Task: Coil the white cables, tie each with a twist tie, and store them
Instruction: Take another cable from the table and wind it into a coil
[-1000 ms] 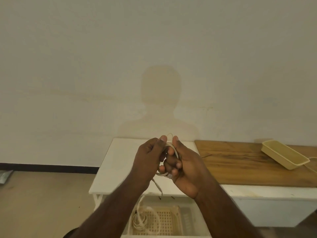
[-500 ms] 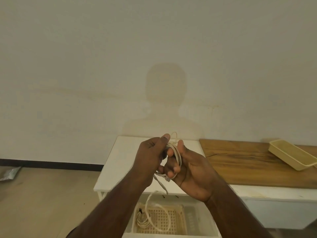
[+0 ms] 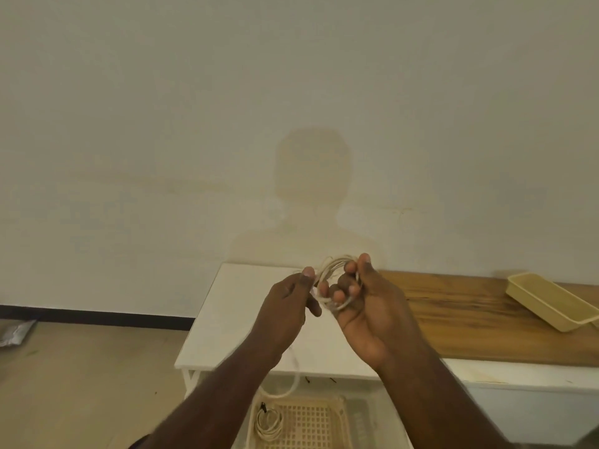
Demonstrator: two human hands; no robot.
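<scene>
I hold a white cable [image 3: 334,270] in both hands above the white table [image 3: 227,306]. My right hand [image 3: 363,303] has its fingers curled round a small coil of several loops. My left hand [image 3: 288,306] pinches the strand just left of the coil. The loose tail [image 3: 293,380] hangs below my left wrist and sags over the table's front edge toward a cream slotted basket [image 3: 308,422]. A second white cable [image 3: 267,426], coiled and tied, lies in the basket's left end. I cannot make out a twist tie in my hands.
A wooden board [image 3: 470,312] covers the table's right part, with a shallow cream tray [image 3: 551,303] at its far right. The wall stands right behind the table. Bare floor lies to the left, with a grey bag [image 3: 14,332] at the edge.
My hands have drawn a little apart and the coil has gained a loop. The hanging tail is shorter and has lifted up from the basket. The view shifted slightly.
</scene>
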